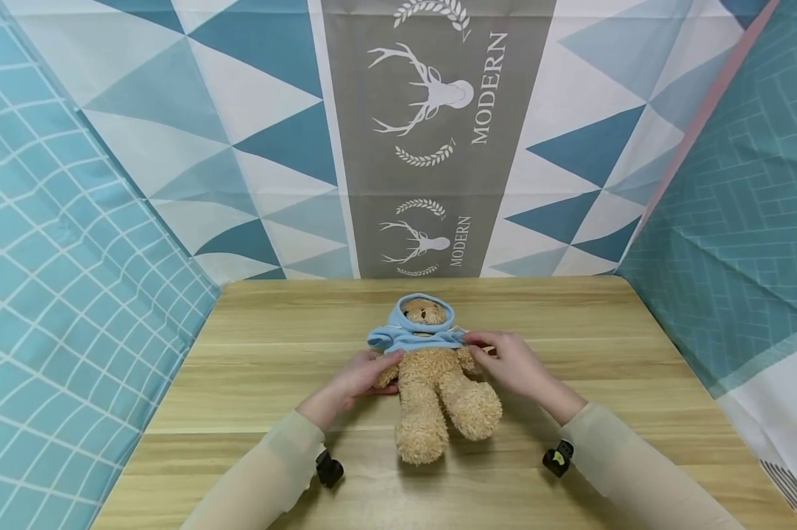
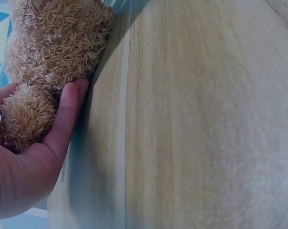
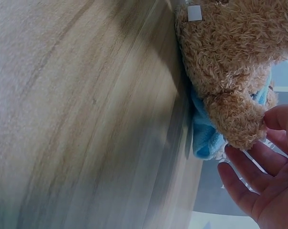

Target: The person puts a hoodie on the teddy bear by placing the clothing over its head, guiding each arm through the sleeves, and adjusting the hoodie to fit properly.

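A tan plush teddy bear (image 1: 431, 375) lies on its back on the wooden table, its legs toward me. Bunched over its head and chest is a small light-blue hoodie (image 1: 414, 340), the hood framing the bear's face. My left hand (image 1: 369, 373) holds the bear's side, thumb near the hoodie's hem and fingers partly under the body; the left wrist view has the bear's paw (image 2: 27, 114) between thumb and fingers. With thumb and forefinger, my right hand (image 1: 509, 361) pinches the hoodie's edge beside the other paw (image 3: 237, 119). A blue sleeve (image 3: 206, 138) hangs behind that paw.
The wooden table (image 1: 266, 368) runs back to a patterned cloth wall (image 1: 431, 169). Blue cloth stands along the left side (image 1: 73, 265) and teal cloth along the right side (image 1: 736, 243). A black wrist camera (image 1: 330, 469) sits below the left sleeve, another camera (image 1: 557, 459) below the right.
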`<state>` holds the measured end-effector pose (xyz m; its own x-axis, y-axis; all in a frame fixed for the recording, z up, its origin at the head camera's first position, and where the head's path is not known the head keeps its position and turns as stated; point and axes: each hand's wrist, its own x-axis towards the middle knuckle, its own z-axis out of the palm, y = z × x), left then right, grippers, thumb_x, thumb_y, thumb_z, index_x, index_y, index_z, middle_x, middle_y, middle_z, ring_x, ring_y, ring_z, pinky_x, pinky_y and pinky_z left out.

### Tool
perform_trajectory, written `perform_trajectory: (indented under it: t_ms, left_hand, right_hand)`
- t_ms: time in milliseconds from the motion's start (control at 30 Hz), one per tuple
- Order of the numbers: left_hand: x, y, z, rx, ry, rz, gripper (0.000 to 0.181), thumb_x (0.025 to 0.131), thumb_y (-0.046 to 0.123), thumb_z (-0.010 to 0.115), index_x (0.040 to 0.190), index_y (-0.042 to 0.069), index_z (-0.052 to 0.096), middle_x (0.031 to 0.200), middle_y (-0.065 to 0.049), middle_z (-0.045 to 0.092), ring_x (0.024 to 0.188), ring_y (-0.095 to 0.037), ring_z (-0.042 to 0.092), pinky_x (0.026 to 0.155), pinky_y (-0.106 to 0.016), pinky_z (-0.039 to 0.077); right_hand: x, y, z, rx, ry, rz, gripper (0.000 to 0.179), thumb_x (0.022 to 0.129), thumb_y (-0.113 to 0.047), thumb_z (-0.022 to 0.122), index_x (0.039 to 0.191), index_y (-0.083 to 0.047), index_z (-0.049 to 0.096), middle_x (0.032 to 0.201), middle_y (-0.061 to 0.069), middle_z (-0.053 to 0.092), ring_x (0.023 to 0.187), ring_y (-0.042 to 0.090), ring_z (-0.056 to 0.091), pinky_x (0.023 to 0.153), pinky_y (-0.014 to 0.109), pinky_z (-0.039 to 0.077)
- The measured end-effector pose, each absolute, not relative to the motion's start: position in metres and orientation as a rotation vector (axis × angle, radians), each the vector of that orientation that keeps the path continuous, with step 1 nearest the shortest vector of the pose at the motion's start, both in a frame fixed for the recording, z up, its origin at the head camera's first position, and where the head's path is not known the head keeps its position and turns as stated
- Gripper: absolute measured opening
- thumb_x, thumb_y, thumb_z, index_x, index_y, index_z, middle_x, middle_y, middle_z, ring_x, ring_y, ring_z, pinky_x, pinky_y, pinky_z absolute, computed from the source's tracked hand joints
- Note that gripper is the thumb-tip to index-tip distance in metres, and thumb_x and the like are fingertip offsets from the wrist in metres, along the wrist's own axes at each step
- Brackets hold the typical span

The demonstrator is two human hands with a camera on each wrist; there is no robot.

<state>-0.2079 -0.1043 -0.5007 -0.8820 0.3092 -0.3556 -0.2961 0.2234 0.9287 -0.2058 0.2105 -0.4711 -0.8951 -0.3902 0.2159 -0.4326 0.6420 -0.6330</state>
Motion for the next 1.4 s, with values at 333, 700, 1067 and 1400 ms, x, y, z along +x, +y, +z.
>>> perform_trajectory:
  t_ms: [333, 700, 1067, 1400]
  left_hand:
    - [-0.210, -0.105, -0.506, 0.024, 2.080, 1.699, 0.049, 0.105, 0.043, 0.067, 0.111, -0.005, 0.071, 0.161, -0.033, 0.040, 0.100, -0.029, 0.077, 0.125, -0.061, 0.022]
    - [-0.208, -0.106, -0.500, 0.087, 2.127, 1.710, 0.064, 0.106, 0.043, 0.066, 0.142, -0.009, 0.059, 0.151, -0.028, 0.055, 0.105, -0.033, 0.076, 0.122, -0.060, 0.030]
    - [-0.204, -0.114, -0.488, 0.091, 2.323, 1.665, 0.078, 0.098, 0.048, 0.075, 0.147, -0.010, 0.055, 0.148, -0.027, 0.059, 0.126, -0.040, 0.065, 0.111, -0.057, 0.047]
    - [-0.203, -0.118, -0.475, 0.062, 2.343, 1.736, 0.052, 0.094, 0.040, 0.081, 0.128, 0.001, 0.074, 0.119, -0.011, 0.073, 0.099, -0.023, 0.070, 0.087, -0.043, 0.060]
  right_hand:
    - [-0.205, 0.209, -0.473, 0.664, -2.794, 1.131, 0.029, 0.107, -0.016, 0.067, 0.134, -0.008, 0.074, 0.130, 0.015, 0.074, 0.100, 0.026, 0.076, 0.088, 0.044, 0.062]
    - [-0.203, 0.210, -0.472, 0.643, -2.799, 1.185, 0.032, 0.108, -0.015, 0.065, 0.138, -0.004, 0.071, 0.130, 0.015, 0.074, 0.098, 0.026, 0.077, 0.086, 0.042, 0.063]
    - [-0.204, 0.206, -0.471, 0.685, -2.765, 1.168, 0.031, 0.107, -0.011, 0.064, 0.136, -0.004, 0.071, 0.130, 0.013, 0.074, 0.105, 0.028, 0.076, 0.089, 0.041, 0.062]
    - [-0.204, 0.201, -0.471, 0.687, -2.788, 1.203, 0.031, 0.107, -0.011, 0.065, 0.137, -0.007, 0.071, 0.129, 0.012, 0.075, 0.107, 0.026, 0.075, 0.090, 0.040, 0.061]
